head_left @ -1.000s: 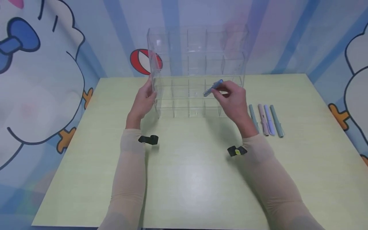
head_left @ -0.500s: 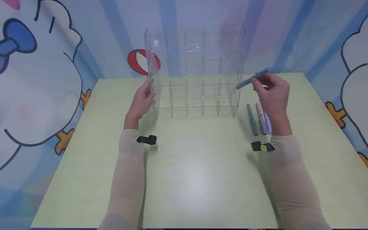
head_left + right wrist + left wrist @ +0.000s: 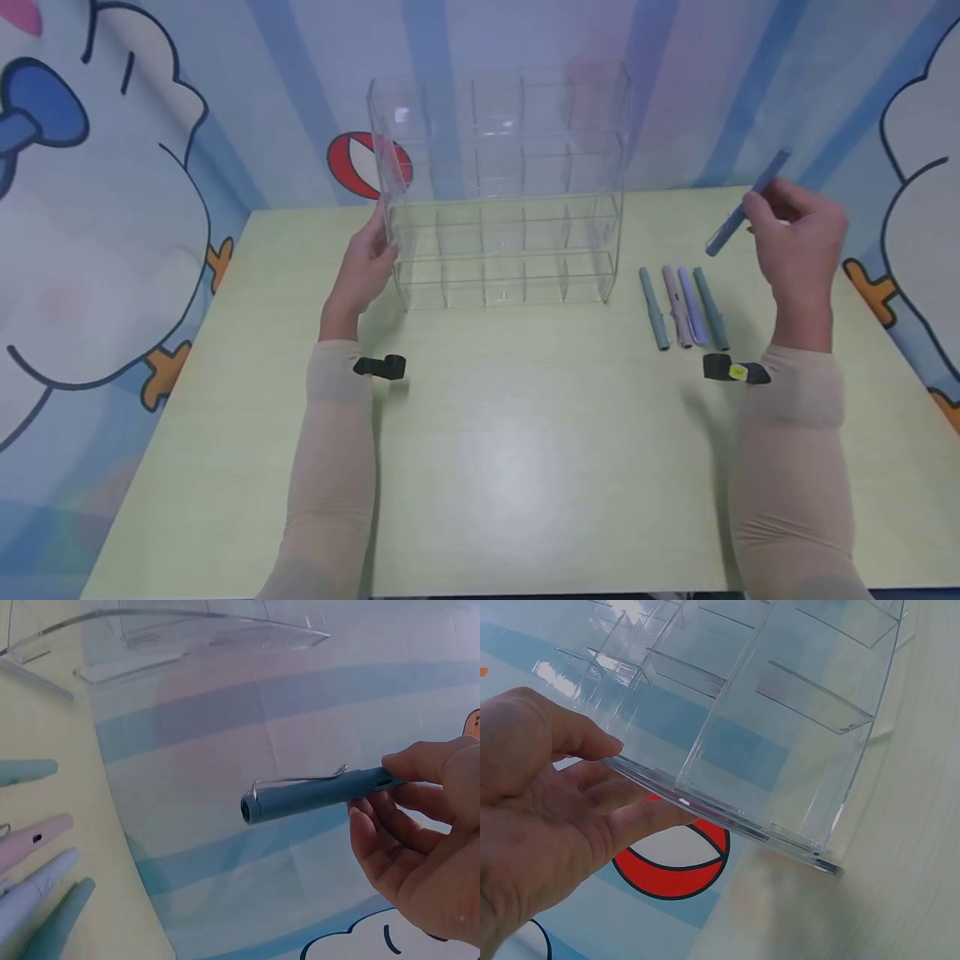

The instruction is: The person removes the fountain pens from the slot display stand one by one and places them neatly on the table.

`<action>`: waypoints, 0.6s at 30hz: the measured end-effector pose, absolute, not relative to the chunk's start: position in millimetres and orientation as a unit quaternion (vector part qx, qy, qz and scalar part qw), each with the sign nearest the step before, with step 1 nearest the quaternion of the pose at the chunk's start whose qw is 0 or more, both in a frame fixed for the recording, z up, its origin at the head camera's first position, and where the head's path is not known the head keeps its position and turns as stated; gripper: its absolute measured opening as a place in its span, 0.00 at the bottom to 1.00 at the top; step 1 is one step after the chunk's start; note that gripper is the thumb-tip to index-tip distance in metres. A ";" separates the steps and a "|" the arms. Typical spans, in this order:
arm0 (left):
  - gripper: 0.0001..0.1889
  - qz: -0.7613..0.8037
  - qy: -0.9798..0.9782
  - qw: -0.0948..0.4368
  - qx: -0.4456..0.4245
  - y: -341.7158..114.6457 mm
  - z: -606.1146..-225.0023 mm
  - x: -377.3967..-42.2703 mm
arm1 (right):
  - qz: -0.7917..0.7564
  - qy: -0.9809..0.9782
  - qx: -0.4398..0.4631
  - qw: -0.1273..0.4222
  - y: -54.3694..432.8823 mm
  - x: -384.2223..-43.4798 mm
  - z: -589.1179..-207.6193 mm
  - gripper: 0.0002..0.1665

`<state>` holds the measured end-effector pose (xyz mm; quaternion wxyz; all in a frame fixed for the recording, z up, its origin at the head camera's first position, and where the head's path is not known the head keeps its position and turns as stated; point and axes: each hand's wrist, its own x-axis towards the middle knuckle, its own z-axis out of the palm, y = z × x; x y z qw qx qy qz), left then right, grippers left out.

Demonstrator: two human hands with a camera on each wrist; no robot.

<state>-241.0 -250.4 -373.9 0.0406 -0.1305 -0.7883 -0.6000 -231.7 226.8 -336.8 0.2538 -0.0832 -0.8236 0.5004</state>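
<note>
My left hand (image 3: 365,260) grips the left side of a clear divided organizer (image 3: 502,196) standing at the back of the table. In the left wrist view the thumb lies on the near edge of its side panel (image 3: 727,814) and the fingers reach behind. Off to the right, my right hand (image 3: 802,242) pinches a blue pen (image 3: 315,793) with a metal clip between thumb and fingers. The pen is tilted, held above the table. Nearest to that hand, a row of capped pens lies on the table: two green pens (image 3: 654,308), (image 3: 711,308), a pink pen (image 3: 677,307) and a lavender pen (image 3: 692,307).
A pale table (image 3: 510,467) spans the view, its back edge against a cartoon-printed wall (image 3: 300,100). The organizer has several rows of small compartments facing the front. Dark wrist camera mounts (image 3: 382,367) sit on both sleeves.
My right hand has moved from in front of the organizer to the right, past the row of pens, carrying the blue pen. The left hand keeps its grip on the organizer.
</note>
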 end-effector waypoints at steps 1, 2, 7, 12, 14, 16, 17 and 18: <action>0.38 -0.600 -0.788 0.041 -0.131 -250.0 -373.6 -240.9 | 0.497 -0.828 -0.094 0.244 231.1 -231.5 -337.1 0.21; 0.38 -0.600 -0.788 0.040 -0.131 -249.9 -373.4 -240.9 | 0.489 -0.833 -0.103 0.236 235.0 -231.9 -337.9 0.22; 0.38 -0.587 -0.801 0.036 -0.112 -252.9 -373.7 -239.5 | 0.448 -0.859 -0.144 0.200 248.7 -235.4 -346.7 0.27; 0.38 -0.589 -0.801 0.035 -0.102 -258.2 -375.0 -236.7 | 0.415 -0.892 -0.136 0.113 257.8 -240.2 -357.1 0.31; 0.39 -0.594 -0.796 0.033 -0.110 -258.3 -375.5 -237.5 | 0.405 -0.901 -0.132 0.081 262.2 -241.9 -362.5 0.32; 0.39 -0.596 -0.794 0.031 -0.116 -257.6 -376.0 -238.5 | 0.397 -0.906 -0.138 0.057 266.8 -243.4 -368.8 0.33; 0.39 -0.596 -0.794 0.031 -0.116 -257.6 -376.1 -238.6 | 0.392 -0.908 -0.143 0.049 268.2 -244.8 -372.3 0.34; 0.39 -0.595 -0.795 0.032 -0.115 -257.7 -376.3 -238.7 | 0.388 -0.909 -0.146 0.045 269.5 -246.1 -376.0 0.34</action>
